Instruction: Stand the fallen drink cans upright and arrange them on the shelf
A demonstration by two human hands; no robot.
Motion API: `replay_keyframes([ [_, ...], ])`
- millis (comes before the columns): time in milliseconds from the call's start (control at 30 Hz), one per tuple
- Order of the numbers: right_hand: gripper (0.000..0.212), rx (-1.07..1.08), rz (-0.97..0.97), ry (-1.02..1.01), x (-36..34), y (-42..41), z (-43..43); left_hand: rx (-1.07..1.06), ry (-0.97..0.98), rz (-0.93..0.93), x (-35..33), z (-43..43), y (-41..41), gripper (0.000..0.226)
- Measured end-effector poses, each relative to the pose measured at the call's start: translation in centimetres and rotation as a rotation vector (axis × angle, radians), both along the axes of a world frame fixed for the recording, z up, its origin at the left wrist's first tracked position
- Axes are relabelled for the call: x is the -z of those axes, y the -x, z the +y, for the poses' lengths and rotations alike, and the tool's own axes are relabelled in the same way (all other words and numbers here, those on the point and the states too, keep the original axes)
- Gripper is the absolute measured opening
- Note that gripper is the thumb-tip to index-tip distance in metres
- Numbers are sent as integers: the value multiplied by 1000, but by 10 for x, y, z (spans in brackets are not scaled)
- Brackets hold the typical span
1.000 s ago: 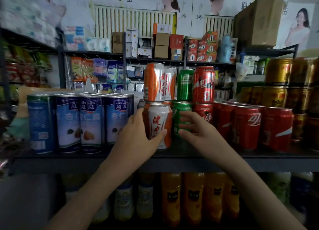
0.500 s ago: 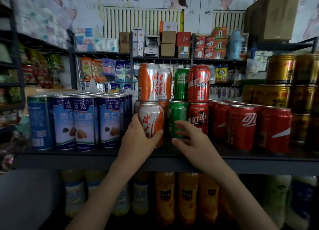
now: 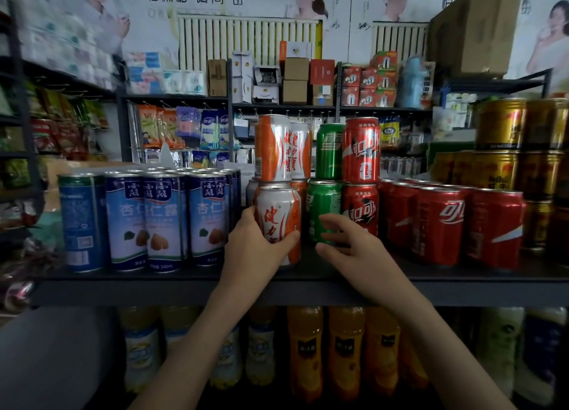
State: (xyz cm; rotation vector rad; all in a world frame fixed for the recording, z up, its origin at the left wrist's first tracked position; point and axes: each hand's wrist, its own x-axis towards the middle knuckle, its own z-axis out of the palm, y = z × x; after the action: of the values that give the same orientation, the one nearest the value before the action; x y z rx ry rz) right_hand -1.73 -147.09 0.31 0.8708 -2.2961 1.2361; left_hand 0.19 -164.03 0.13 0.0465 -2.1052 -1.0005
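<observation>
Presently the left hand [image 3: 255, 243] has its fingers [image 3: 246, 217] wrapped round an orange-and-silver can [image 3: 278, 215], thumb lying across the lower label. The can stands upright and appears seated at the front of the shelf [image 3: 184, 289], though the palm hides part of its base. The right hand [image 3: 354, 249] is half open and holds nothing. Its fingers are loosely bent in front of the lower part of a green can [image 3: 323, 206], which stands just beyond their tips; whether they touch it cannot be told. Directly behind the left fingers more orange cans rise in a second tier [image 3: 272, 148]. Beyond the right fingers a green and a red can [image 3: 360, 149] are stacked likewise. Tall blue cans [image 3: 163, 218] stand just outside the left fingers, and a row of red cans [image 3: 440, 225] runs away from the right ones. No can in view lies on its side. In my judgement the step in hand is placement: the gripped can is being squared into its column at the shelf front. The next move calls for a clean release without dragging the can forward. A light push to bring it flush with the green can beside the thumb would follow. Care is needed near the stacked tier behind, which a knock could topple.
</observation>
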Motion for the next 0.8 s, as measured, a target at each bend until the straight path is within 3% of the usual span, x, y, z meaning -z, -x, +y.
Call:
replay_keyframes([
  [400,47,6,60,90,-24,14,-30,49,-116,129,5,-10,-24,76],
  [567,57,48,128,169,-50,20,-48,97,-136,210,-2,-19,-47,75],
  [800,72,90,119,258,-102,39,-71,124,-178,180,-15,-34,-59,60],
])
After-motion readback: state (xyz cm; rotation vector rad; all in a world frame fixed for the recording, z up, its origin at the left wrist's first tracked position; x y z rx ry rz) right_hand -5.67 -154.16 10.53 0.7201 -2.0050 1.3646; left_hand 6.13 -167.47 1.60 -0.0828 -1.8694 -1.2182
